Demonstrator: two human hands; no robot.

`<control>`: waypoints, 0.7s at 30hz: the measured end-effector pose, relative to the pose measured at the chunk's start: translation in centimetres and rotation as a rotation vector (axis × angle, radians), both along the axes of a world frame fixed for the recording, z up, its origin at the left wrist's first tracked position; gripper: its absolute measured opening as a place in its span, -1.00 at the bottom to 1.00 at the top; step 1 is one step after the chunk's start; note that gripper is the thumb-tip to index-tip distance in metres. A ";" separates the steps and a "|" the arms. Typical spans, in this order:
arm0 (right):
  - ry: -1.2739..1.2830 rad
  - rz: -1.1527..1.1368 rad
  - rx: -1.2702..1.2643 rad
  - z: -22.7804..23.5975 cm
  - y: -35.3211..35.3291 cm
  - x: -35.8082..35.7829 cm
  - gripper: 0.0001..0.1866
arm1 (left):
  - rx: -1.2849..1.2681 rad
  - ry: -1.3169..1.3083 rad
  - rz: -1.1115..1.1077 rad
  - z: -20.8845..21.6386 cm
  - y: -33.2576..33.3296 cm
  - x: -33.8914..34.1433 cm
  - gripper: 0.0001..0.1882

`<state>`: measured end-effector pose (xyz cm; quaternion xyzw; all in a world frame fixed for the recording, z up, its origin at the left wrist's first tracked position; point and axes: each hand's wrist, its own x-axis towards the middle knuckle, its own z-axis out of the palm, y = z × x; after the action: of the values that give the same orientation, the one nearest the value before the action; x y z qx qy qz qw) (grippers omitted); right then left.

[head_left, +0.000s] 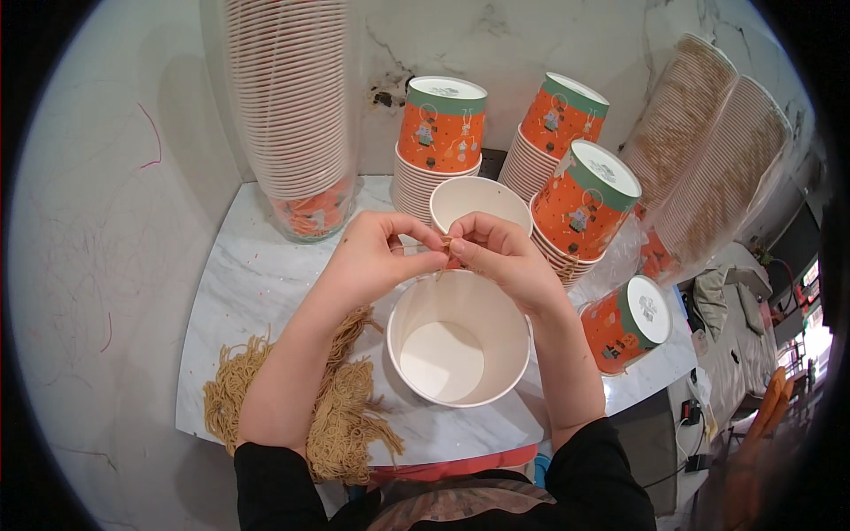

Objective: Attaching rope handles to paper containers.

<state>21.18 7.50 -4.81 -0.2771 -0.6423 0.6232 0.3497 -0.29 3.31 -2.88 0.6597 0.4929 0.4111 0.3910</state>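
Head view: one pair of bare hands, raised over a white marble-patterned desk (460, 431), fingertips nearly meeting. Left hand (382, 252): thumb and forefinger pinched together on a thin tan strand (416, 247), which runs between its fingertips and across to the opposite hand. Right hand (500, 252): thumb and forefinger likewise closed on the strand, at a small tangle between the two sets of fingertips; whether a knot is formed there is too small to tell. Front tub (443, 363): one, white inside, round, upright and open, standing on the desk just below the hands in the view, between the forearms. Rear tub (474, 196): one, open, white inside, just beyond the fingertips, partly hidden by them. Yarn bundles (350, 420): tan, loose-ended, lying at the near left of the desk on both sides of the left forearm, partly covered by it, well apart from the pinched strand. Nested stack (288, 106): tall, white-rimmed, in clear plastic, at the far left. Inverted orange tubs with green bands: one topping the back stack (443, 124), one on the stack to its right (567, 115), one on the nearer right stack (584, 199). Single tub (615, 329): orange and green, base up, at the right of the desk. Wrapped stacks (691, 133): two, leaning, far right.
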 end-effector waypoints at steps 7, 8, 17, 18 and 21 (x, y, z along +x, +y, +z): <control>-0.007 -0.041 0.111 -0.2 -0.3 -0.6 -0.84 | -0.008 -0.075 0.034 -1.2 0.7 -0.1 -0.86; -0.031 -0.053 0.137 -0.2 -0.3 -0.6 -0.83 | -0.003 -0.105 0.030 -1.5 0.9 -0.2 -0.87; -0.174 -0.190 0.320 0.2 -0.8 -0.9 -0.89 | 0.005 -0.211 0.009 -1.5 1.1 -0.9 -0.95; -0.174 -0.191 0.320 0.2 -0.9 -0.9 -0.89 | 0.004 -0.208 0.000 -1.4 1.2 -0.9 -0.96; -0.172 -0.186 0.350 0.0 -0.9 -0.8 -0.89 | 0.004 -0.208 -0.009 -1.3 1.1 -1.0 -0.97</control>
<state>20.38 6.59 -4.78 -0.3224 -0.7400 0.4411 0.3922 -1.32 4.41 -4.21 0.6164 0.4460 0.4767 0.4404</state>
